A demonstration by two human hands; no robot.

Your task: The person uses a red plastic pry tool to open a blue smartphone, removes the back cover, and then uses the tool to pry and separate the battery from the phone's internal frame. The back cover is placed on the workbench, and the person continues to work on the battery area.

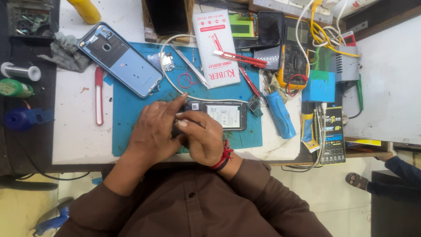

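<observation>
Both forearms, in brown sleeves, reach forward and meet at the middle. The left hand (153,131) lies palm down, its index finger stretched out ahead. The right hand (202,137), a red thread around its wrist, is curled with fingers bent inward, touching the left hand.

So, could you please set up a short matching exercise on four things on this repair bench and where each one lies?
Things:
1. opened phone
2. blue back cover
3. yellow multimeter
4. red-and-white tool

Places:
A. on the white tabletop, left of the blue mat
B. under both hands, on the mat
C. at the mat's upper left corner, partly off it
D. right of the white box, beyond the mat

Pairs: 1-B, 2-C, 3-D, 4-A
</observation>
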